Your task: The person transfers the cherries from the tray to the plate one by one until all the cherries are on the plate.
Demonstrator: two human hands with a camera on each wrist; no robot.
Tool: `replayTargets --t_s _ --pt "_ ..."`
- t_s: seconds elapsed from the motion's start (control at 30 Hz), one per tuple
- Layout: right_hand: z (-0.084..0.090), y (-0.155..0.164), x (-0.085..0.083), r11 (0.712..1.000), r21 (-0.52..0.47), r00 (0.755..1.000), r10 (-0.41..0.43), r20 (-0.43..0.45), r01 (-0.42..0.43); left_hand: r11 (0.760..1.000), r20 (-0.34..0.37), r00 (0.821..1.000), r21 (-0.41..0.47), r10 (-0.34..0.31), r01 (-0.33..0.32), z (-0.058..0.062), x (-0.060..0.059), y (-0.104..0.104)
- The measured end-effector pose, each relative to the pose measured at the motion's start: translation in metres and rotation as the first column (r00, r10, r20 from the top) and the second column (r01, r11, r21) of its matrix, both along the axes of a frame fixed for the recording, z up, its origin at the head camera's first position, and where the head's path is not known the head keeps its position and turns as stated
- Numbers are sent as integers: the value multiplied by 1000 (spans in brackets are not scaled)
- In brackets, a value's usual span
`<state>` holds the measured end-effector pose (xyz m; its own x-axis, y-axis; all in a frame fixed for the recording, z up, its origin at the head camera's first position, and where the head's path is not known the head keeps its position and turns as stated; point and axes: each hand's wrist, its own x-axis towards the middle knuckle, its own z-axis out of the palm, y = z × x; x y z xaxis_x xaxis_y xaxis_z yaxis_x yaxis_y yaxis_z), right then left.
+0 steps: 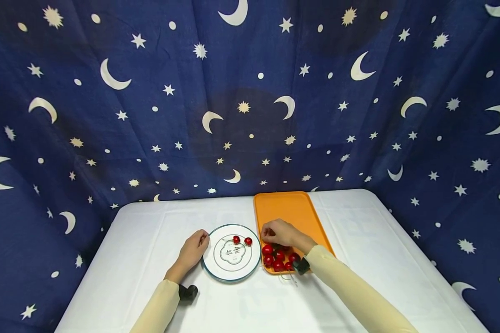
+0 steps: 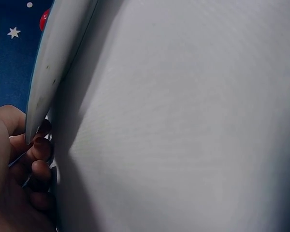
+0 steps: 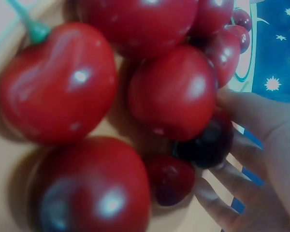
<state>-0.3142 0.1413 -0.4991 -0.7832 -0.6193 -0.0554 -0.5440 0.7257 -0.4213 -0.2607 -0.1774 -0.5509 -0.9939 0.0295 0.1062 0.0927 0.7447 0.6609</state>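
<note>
A white plate (image 1: 214, 274) with a blue-green rim stands on the table. My left hand (image 1: 195, 247) grips its left edge; in the left wrist view the thumb lies over the rim and the curled fingers are under it. Two red cherries (image 1: 248, 241) with stems lie on the plate. My right hand (image 1: 281, 232) is over the left side of an orange tray (image 1: 287, 206), fingers bent down. Several cherries (image 1: 278, 265) are grouped just below it. In the right wrist view the fingers are beside a dark cherry (image 3: 208, 145); I cannot tell whether they hold one, as the fingertips are partly hidden.
A white cloth covers the table (image 1: 375, 259). Behind and around it hangs a dark blue curtain (image 1: 250, 152) with moons and stars. The plate's right rim comes close to the tray's left edge. Cherry stems reach over the tray's front edge.
</note>
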Motion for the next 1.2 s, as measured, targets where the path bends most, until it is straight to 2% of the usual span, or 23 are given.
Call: replayTargets --t_s 0.27,0.53,0.73,0.97,1.2 --pt "8 2 -4 999 -22 998 -32 -59 31 1000 -18 1000 -3 3 -3 2 -2 -2" --pt "23 5 -10 992 -118 990 -49 -130 34 1000 -22 1000 -15 -5 5 0 -4 -3" --pt "30 -1 -14 985 -155 981 -104 -165 78 1000 -25 1000 -18 -1 1 3 -3 -2" --pt "31 -16 -12 987 -137 974 -114 -194 88 1000 -42 999 -10 -5 4 8 -2 -1" --pt "26 -28 -5 997 -51 971 -66 -232 55 1000 -23 1000 -7 2 -3 1 1 -1"
